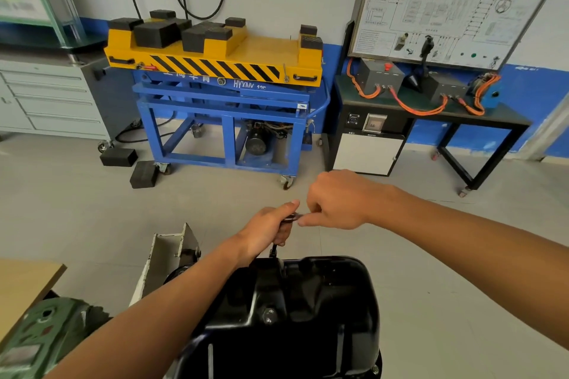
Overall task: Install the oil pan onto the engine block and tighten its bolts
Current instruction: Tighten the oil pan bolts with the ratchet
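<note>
Left hand [268, 226] clenched in a grip; right hand [338, 200] pinching beside it

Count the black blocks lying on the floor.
2. One block lies near the grey cabinet; the other block sits by the blue cart wheel. Others may hide behind the cart.

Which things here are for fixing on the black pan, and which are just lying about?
For the job: oil pan; metal tool above its far edge; left hand gripping the tool; right hand pinching its top.

Just lying about: yellow and blue cart; black blocks on the floor; grey drawer cabinet; wiring board.
</note>
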Available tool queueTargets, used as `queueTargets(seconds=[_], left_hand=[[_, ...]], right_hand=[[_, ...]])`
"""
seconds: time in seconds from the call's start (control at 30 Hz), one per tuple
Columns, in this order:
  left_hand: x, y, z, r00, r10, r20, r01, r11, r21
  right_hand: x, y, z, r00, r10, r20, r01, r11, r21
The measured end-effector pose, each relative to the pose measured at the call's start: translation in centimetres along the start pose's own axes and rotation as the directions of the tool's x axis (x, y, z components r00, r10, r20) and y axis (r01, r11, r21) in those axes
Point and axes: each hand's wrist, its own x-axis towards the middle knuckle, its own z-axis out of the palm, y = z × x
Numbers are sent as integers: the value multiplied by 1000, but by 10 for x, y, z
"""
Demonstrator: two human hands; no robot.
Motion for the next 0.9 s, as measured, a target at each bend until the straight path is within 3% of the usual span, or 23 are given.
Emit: queueTargets(seconds=[0.1,0.2,0.27,0.43,0.6,0.73,0.9], left_hand=[[0,-2,2,999,42,-26,-41,998,38],[1,-4,2,994,70,-85,-63,995,79],[1,-5,0,989,66,-135,-57,996,70],[1,-7,-4,980,63,-187,-66,998,-9],[9,-12,-3,989,12,-144,-12,1000,0],[13,-13,-2,992,-30,-119,19,996,-89],[13,-11,-2,999,-37,20,38,996,-78]], right_hand=[[-4,-19,1,1000,-10,27,8,998,68],[1,-41,7,999,-7,40,-4,963,269],[4,-51,10,998,47,30,-55,911,409],[6,-59,8,988,145,59,-154,839,523],[-8,-56,-5,975,81,206,-165,885,435],[-3,-45,-19,949,84,303,-154,964,217],[8,-24,-22,968,136,209,-134,991,-23]])
